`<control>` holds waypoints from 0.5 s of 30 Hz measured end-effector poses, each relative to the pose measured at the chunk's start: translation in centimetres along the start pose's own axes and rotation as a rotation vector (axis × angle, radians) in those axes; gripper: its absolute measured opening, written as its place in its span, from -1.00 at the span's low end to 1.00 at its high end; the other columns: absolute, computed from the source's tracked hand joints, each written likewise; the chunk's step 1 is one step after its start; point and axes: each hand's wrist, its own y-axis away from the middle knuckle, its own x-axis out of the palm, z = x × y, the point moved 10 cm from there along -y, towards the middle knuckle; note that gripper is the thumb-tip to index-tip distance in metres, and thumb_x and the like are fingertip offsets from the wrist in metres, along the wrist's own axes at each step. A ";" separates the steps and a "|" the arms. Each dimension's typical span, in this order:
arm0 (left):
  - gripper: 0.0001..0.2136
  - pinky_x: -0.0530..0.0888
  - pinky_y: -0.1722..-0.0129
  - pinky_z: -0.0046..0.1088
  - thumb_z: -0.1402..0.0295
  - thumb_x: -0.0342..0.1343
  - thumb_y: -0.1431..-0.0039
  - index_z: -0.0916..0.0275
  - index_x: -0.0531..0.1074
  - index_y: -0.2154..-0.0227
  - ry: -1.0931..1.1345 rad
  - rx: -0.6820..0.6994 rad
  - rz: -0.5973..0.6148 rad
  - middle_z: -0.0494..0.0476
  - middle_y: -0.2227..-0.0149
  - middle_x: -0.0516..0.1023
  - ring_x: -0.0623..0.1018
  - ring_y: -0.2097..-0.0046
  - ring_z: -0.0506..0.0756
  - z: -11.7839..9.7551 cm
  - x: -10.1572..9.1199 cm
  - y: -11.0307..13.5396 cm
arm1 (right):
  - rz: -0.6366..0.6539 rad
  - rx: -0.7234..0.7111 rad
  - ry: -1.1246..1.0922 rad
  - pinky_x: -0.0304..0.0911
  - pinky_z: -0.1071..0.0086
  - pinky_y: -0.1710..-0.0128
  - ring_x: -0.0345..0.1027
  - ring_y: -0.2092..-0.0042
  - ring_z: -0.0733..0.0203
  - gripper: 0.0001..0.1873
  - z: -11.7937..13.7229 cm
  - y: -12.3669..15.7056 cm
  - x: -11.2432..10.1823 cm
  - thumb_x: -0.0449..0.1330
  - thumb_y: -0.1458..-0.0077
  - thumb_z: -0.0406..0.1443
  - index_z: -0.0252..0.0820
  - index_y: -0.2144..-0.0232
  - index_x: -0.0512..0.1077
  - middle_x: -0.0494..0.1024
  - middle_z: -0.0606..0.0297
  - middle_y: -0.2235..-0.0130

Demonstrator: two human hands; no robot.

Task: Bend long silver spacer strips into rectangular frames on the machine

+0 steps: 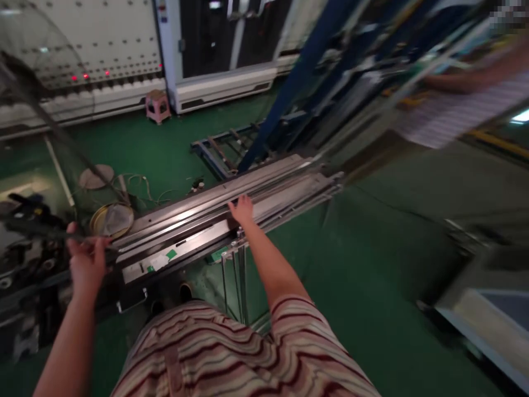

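Note:
A long metal bench point(194, 242) runs diagonally in front of me, with thin metal strips point(177, 223) lying lengthwise on it. My right hand point(243, 210) is over the middle of these strips, palm down, fingers apart and not wrapped round anything. At the bench's left end is my left hand point(86, 259), thumb and fingers bent around a dark bar-like part. Blur hides whether they grip it. White and green scraps point(161, 260) lie on the bench's near side.
A yellow-rimmed round container point(111, 220) stands beyond the left end. Slanted blue beams point(285, 91) rise behind the bench. A pink stool point(157, 106) stands by a machine cabinet point(223, 88). Another person's arm point(467, 81) is at upper right; a cart point(487, 325) stands lower right.

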 end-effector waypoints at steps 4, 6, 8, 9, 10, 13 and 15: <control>-0.30 0.52 0.27 -0.40 0.19 0.09 -0.29 0.34 -0.07 -0.36 0.075 0.058 0.003 0.29 0.23 0.61 0.63 0.24 0.16 -1.4 4.3 -0.7 | 0.014 0.019 0.097 -0.09 -0.08 -0.34 -0.15 -0.41 -0.20 -0.20 -3.1 -2.6 0.8 -0.11 -0.32 0.01 -0.56 -0.34 0.07 0.05 -0.26 -0.38; -0.30 0.52 0.23 -0.41 0.17 0.06 -0.31 0.33 -0.08 -0.37 0.146 0.081 0.012 0.29 0.23 0.59 0.63 0.21 0.16 -1.8 5.9 -0.9 | 0.025 0.009 0.122 -0.03 -0.13 -0.32 -0.14 -0.41 -0.19 -0.21 -4.0 -3.7 1.2 -0.13 -0.32 0.01 -0.53 -0.34 0.09 0.07 -0.23 -0.38; -0.32 0.52 0.20 -0.40 0.17 0.03 -0.34 0.33 -0.09 -0.37 0.183 0.091 0.024 0.28 0.24 0.58 0.63 0.18 0.15 -1.8 7.1 -0.9 | 0.039 0.010 0.145 0.01 -0.16 -0.29 -0.12 -0.40 -0.18 -0.24 -4.6 -4.4 1.5 -0.14 -0.33 -0.01 -0.51 -0.32 0.13 0.10 -0.21 -0.37; -0.33 0.52 0.19 -0.40 0.17 0.02 -0.35 0.32 -0.10 -0.38 0.193 0.089 0.031 0.27 0.25 0.57 0.63 0.17 0.15 -1.7 7.6 -0.8 | 0.042 0.015 0.160 0.03 -0.16 -0.28 -0.11 -0.40 -0.17 -0.26 -4.8 -4.7 1.6 -0.13 -0.33 -0.02 -0.50 -0.31 0.17 0.12 -0.22 -0.36; -0.34 0.52 0.19 -0.40 0.18 0.01 -0.35 0.32 -0.09 -0.38 0.200 0.084 0.038 0.27 0.24 0.57 0.63 0.17 0.15 -1.5 8.1 -0.7 | 0.042 0.021 0.177 0.05 -0.16 -0.26 -0.10 -0.39 -0.16 -0.28 -4.9 -5.0 1.6 -0.13 -0.33 -0.04 -0.50 -0.29 0.20 0.15 -0.23 -0.35; -0.38 0.50 0.16 -0.40 0.22 -0.01 -0.37 0.31 -0.06 -0.38 0.203 0.054 0.046 0.28 0.23 0.58 0.63 0.18 0.14 -0.3 8.8 -0.3 | 0.022 0.021 0.235 0.10 -0.14 -0.22 -0.01 -0.35 -0.16 -0.35 -4.7 -5.3 1.2 -0.11 -0.32 -0.08 -0.50 -0.18 0.34 0.29 -0.27 -0.26; -0.40 0.50 0.14 -0.40 0.23 -0.01 -0.37 0.30 -0.03 -0.37 0.198 0.042 0.038 0.28 0.23 0.58 0.63 0.17 0.13 0.9 8.5 -0.2 | 0.016 0.003 0.273 0.12 -0.13 -0.18 0.10 -0.30 -0.17 -0.40 -3.9 -4.9 1.0 -0.10 -0.32 -0.10 -0.48 -0.09 0.43 0.39 -0.27 -0.17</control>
